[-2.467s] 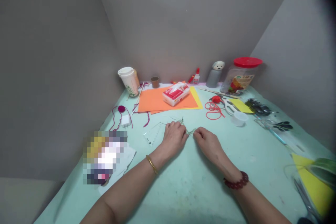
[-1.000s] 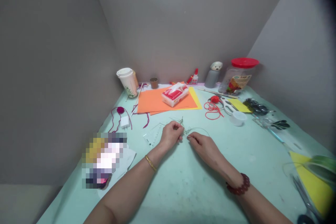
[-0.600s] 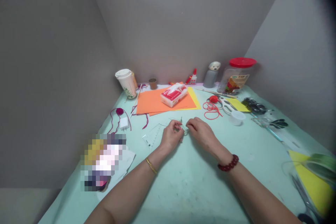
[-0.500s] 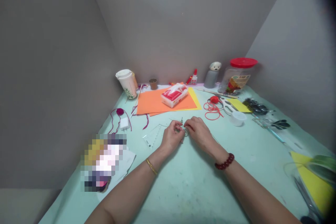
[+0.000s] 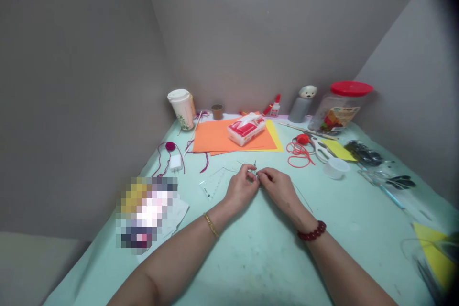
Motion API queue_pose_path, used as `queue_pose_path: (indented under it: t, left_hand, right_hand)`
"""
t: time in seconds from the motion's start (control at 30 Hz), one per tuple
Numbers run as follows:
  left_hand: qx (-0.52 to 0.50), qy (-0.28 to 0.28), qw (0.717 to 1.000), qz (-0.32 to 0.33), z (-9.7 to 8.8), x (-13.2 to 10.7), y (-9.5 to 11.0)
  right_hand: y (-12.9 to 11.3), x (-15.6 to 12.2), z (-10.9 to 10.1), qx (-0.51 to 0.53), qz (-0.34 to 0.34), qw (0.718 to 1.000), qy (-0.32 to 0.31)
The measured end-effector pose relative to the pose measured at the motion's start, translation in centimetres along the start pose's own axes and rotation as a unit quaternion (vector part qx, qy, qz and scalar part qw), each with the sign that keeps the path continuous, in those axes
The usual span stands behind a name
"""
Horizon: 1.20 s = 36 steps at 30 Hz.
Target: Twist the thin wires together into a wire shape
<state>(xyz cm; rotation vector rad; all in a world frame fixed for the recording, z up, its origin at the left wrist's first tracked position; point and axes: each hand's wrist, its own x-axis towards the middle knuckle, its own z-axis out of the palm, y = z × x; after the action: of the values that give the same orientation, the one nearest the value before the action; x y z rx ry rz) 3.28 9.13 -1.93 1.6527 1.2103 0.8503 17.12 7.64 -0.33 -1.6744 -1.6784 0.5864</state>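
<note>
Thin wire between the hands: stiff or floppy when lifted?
Probably springy, not floppy: the thin wire runs in a smooth open curve beyond the right hand. Likely very light, being so fine. Its thinness suggests it could slip from a grip.

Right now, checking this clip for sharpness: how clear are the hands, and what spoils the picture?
Head view: left hand and right hand look fairly sharp under soft light; thin wire between them is faint; a pixelated patch hides something; the top right corner darkens.
</note>
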Motion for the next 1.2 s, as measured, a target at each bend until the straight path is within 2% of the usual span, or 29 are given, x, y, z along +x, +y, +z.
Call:
queue_pose_path:
  t: [0.13, 0.3, 0.5, 1.0, 1.2]
  left_hand:
    - [0.027, 0.005, 1.0, 0.011, 0.1, 0.0, 0.1]
    - [0.038, 0.004, 0.999, 0.01, 0.1, 0.0, 0.1]
    - [0.025, 0.007, 1.0, 0.007, 0.1, -0.1, -0.1]
    - [0.042, 0.001, 0.999, 0.023, 0.0, -0.3, 0.1]
    - [0.047, 0.001, 0.999, 0.019, 0.0, -0.3, 0.2]
  right_hand:
    - [-0.4, 0.1, -0.1, -0.014, 0.038, 0.999, -0.024]
    - [-0.9, 0.5, -0.4, 0.018, 0.063, 0.997, -0.028]
    - [-0.4, 0.7, 0.0, 0.012, 0.099, 0.995, 0.009]
    - [-0.8, 1.4, -0.5, -0.045, 0.058, 0.994, -0.076]
    - [-1.1, 1.7, -0.6, -0.055, 0.056, 0.993, -0.085]
